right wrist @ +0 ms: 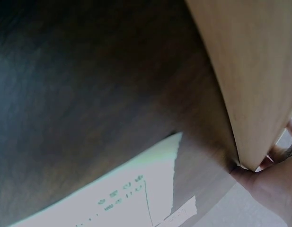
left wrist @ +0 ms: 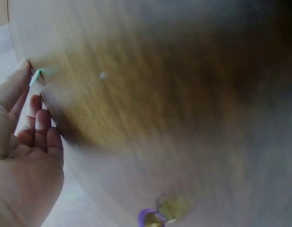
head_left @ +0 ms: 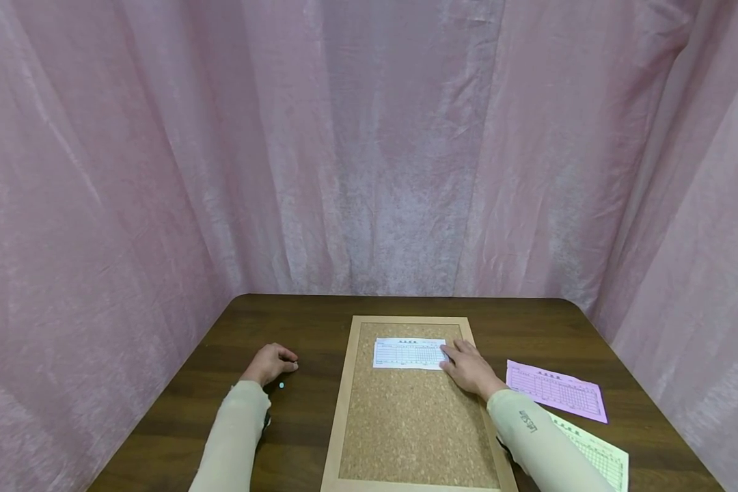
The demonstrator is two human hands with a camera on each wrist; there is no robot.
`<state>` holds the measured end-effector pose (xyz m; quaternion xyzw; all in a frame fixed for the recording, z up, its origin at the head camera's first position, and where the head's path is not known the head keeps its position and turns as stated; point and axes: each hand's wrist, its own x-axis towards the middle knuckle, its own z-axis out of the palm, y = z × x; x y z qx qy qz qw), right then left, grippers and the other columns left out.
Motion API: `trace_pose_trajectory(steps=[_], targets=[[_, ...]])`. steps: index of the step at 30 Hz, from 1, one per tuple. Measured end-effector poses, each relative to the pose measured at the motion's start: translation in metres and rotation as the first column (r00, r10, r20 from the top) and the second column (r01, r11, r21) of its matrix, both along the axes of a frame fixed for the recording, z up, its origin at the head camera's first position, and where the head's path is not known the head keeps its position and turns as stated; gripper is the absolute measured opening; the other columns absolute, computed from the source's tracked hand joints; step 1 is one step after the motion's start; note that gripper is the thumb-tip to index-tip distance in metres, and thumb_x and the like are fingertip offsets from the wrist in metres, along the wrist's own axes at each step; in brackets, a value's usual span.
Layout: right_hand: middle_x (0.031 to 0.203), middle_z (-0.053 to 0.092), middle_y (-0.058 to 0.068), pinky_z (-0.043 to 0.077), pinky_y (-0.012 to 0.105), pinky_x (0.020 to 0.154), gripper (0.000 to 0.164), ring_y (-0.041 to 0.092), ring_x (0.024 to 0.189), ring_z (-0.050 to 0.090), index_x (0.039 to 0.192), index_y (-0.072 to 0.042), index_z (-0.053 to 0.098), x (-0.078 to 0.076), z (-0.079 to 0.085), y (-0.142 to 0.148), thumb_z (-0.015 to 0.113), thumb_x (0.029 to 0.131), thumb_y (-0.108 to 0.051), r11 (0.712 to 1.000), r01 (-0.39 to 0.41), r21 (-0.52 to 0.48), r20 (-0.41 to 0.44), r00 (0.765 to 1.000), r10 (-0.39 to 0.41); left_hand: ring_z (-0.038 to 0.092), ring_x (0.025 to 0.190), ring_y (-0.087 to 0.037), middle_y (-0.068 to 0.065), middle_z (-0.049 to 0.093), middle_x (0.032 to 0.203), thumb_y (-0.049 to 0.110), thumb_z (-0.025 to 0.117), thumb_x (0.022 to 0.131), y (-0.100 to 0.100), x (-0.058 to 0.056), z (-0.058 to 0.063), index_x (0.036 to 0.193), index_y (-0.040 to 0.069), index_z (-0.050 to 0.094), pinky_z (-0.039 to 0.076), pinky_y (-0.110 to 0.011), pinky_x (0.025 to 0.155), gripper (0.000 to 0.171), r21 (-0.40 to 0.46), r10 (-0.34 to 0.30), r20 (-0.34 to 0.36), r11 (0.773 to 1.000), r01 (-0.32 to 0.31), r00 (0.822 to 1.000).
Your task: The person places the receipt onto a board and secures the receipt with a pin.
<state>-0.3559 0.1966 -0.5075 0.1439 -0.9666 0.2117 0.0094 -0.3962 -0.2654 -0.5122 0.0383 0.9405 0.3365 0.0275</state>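
My left hand (head_left: 272,363) is low over the dark table on the left, fingers bent and thumb near the index finger. A small green thumbtack (left wrist: 36,78) shows close to its thumb in the left wrist view. In the head view a teal thumbtack (head_left: 281,385) lies just below that hand. My right hand (head_left: 467,367) rests fingers down over the right edge of a white printed slip (head_left: 406,354). The slip lies flat near the top of a wood-framed cork board (head_left: 415,427). In the right wrist view my right hand (right wrist: 273,187) overlaps the wooden frame's edge.
A pink printed slip (head_left: 556,391) and a green printed slip (head_left: 596,452) lie right of the board, the green one partly behind the right sleeve. In the left wrist view a purple-rimmed tack (left wrist: 146,217) shows at the bottom. Pink curtains (head_left: 400,150) surround the table.
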Motion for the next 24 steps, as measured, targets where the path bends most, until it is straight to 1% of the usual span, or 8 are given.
trace_pose_trajectory(steps=[7, 17, 24], targets=[[0.151, 0.032, 0.033, 0.023, 0.063, 0.110, 0.046, 0.051, 0.141, 0.022, 0.143, 0.000, 0.050, -0.0001, -0.0007, -0.0002, 0.053, 0.103, -0.024, 1.000, 0.003, 0.004, -0.002, 1.000, -0.003, 0.057, 0.106, -0.033, -0.013, 0.063, 0.109, 0.008, 0.076, 0.086, 0.0002, -0.0003, 0.0001, 0.098, 0.004, 0.076, 0.045, -0.050, 0.094, 0.012, -0.011, -0.028, -0.031, 1.000, 0.027, 0.999], [0.151, 0.032, 0.032, 0.022, 0.062, 0.111, 0.046, 0.050, 0.142, 0.022, 0.143, -0.001, 0.050, -0.0005, -0.0014, 0.0000, 0.053, 0.103, -0.024, 1.000, 0.014, 0.012, 0.003, 1.000, -0.014, 0.057, 0.109, -0.034, -0.014, 0.063, 0.112, 0.009, 0.076, 0.087, 0.0015, -0.0016, 0.0005, 0.098, 0.005, 0.077, 0.045, -0.050, 0.095, 0.011, -0.035, -0.017, -0.026, 0.999, 0.016, 1.000], [0.151, 0.031, 0.033, 0.022, 0.063, 0.111, 0.046, 0.051, 0.141, 0.022, 0.143, -0.001, 0.050, -0.0006, -0.0013, -0.0001, 0.052, 0.103, -0.024, 1.000, 0.006, 0.010, 0.001, 1.000, -0.006, 0.058, 0.106, -0.033, -0.013, 0.064, 0.108, 0.009, 0.076, 0.087, 0.0015, -0.0027, -0.0015, 0.095, 0.005, 0.077, 0.045, -0.050, 0.093, 0.009, -0.047, -0.020, -0.045, 0.999, 0.018, 0.999]])
